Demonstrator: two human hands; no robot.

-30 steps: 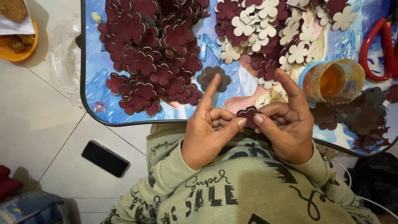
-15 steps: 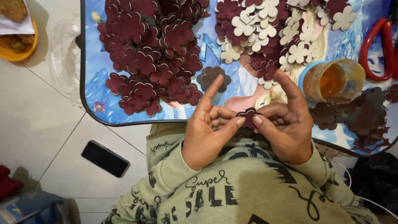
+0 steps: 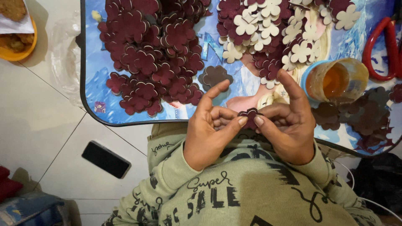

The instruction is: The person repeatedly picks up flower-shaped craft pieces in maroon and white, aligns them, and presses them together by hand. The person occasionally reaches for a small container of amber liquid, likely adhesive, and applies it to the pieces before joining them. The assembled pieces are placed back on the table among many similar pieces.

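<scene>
Maroon and small, the flower piece (image 3: pixel 250 116) sat pinched between both hands — left hand (image 3: pixel 208 127), right hand (image 3: pixel 289 125) — just above the lap. It looked light, thin and bendy — best held by its edges. Farther off, more flowers (image 3: pixel 155 54) covered the worktop (image 3: pixel 247 83).

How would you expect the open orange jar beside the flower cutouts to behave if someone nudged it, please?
The orange jar lies tilted on its side with no lid, so it would probably roll. Orange liquid shows inside, so it might spill onto the blue tray. It looks like thin plastic, probably light. Both hands are busy pinching a maroon flower.
</scene>
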